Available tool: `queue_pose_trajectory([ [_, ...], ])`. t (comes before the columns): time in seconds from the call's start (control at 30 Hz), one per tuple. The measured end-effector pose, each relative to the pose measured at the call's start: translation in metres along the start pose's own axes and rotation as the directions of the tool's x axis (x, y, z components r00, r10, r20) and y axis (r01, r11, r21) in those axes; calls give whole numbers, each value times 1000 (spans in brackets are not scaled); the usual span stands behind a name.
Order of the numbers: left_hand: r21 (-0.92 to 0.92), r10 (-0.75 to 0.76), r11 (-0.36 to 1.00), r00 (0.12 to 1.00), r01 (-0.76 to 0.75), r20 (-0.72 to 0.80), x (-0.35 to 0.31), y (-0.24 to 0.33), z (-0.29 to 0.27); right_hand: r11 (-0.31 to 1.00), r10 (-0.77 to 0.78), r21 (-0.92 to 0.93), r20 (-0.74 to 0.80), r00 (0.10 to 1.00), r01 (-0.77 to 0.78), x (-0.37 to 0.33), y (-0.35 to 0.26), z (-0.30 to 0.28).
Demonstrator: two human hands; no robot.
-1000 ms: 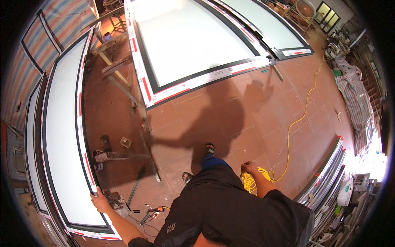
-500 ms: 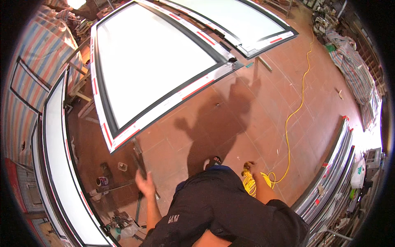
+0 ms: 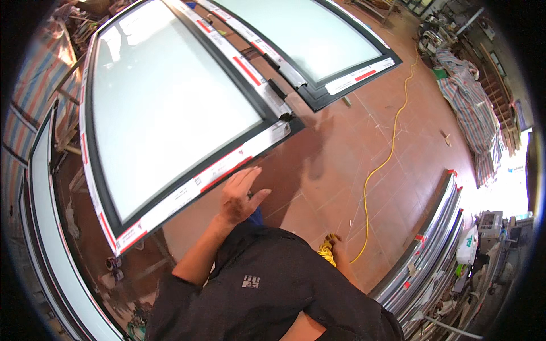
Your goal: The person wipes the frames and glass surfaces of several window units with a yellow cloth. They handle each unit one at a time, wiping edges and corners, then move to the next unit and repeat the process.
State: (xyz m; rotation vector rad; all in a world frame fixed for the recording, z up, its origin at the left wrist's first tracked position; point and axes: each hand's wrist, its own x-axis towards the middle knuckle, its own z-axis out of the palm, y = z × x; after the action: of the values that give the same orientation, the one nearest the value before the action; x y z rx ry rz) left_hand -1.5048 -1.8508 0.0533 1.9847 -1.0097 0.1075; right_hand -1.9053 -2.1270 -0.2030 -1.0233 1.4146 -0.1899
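Note:
My left hand [image 3: 239, 198] is raised with its fingers stretched out, empty. Its fingertips come close to the lower edge of a large glass panel [image 3: 176, 108], framed in black with white-and-red protective strips; whether they touch it I cannot tell. Low at my right side, my right hand [image 3: 333, 241] is closed around a coil of yellow cord [image 3: 327, 255], which my dark shirt partly hides. From there a single yellow line [image 3: 368, 187] trails across the floor toward the far right.
A second framed panel [image 3: 318, 40] lies just beyond the first. More tall panels [image 3: 41, 170] stand at the left. Long metal profiles [image 3: 424, 250] are stacked at the right. A striped tarp [image 3: 469, 113] covers a heap farther back. The floor [image 3: 318, 187] is reddish tile.
I have moved forward, so the panels are nearer. My left hand has come up beside the near panel's edge. The yellow coil stays in my right hand.

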Motion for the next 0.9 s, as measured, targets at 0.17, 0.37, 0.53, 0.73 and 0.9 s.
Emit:
queue_pose_trajectory([
  [0.17,-76,143,987,989,-139,43,155,-33,68,999,1,-45,-135,991,-7,8,4,-25],
  [0.37,214,-40,977,975,-8,218,305,-79,156,988,40,152,-205,978,-9,16,-43,-9],
  [0.53,408,-110,913,964,2,241,318,-81,196,982,-57,164,-201,978,91,84,-143,17],
  [0.73,494,-223,866,944,77,242,289,-34,207,898,-417,253,227,880,360,214,-410,58],
  [0.9,484,-351,843,921,232,170,290,-1,213,560,-828,380,236,508,737,236,-635,147],
])
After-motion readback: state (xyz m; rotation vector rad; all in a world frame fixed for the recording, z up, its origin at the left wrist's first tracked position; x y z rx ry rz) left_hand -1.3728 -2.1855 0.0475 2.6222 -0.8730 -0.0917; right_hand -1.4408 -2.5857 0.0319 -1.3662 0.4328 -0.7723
